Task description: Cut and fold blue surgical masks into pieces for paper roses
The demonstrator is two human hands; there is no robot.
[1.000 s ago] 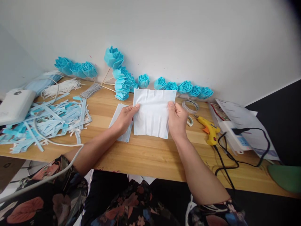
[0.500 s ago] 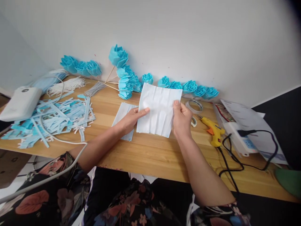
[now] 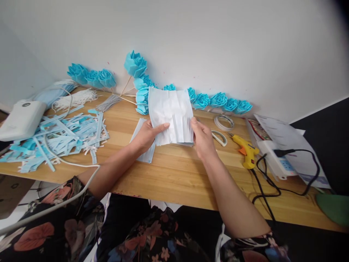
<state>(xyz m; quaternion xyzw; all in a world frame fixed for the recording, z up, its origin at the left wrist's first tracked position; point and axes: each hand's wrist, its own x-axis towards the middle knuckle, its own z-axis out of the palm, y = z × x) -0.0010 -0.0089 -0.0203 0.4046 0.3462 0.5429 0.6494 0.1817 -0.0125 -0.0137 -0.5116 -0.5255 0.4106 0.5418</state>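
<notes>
A white pleated sheet (image 3: pixel 170 112), like an opened face mask, stands upright above the wooden table (image 3: pixel 174 174). My left hand (image 3: pixel 148 134) pinches its lower left part. My right hand (image 3: pixel 201 136) grips its lower right corner. Under my left hand, more pale blue sheets (image 3: pixel 143 143) lie flat on the table. Behind the sheet, blue rolled flowers (image 3: pixel 218 100) line the wall, some on wooden sticks (image 3: pixel 135 64).
A heap of blue and white cut strips (image 3: pixel 57 136) covers the left of the table, beside a white box (image 3: pixel 20 120). To the right lie scissors (image 3: pixel 219 137), a tape ring (image 3: pixel 223 122), a yellow glue gun (image 3: pixel 247 151) with black cable (image 3: pixel 265 189), and a power strip (image 3: pixel 278 162).
The white sheet has been raised and turned from lying spread toward me to standing upright, shifting left. Both hands have come closer together at its lower edge.
</notes>
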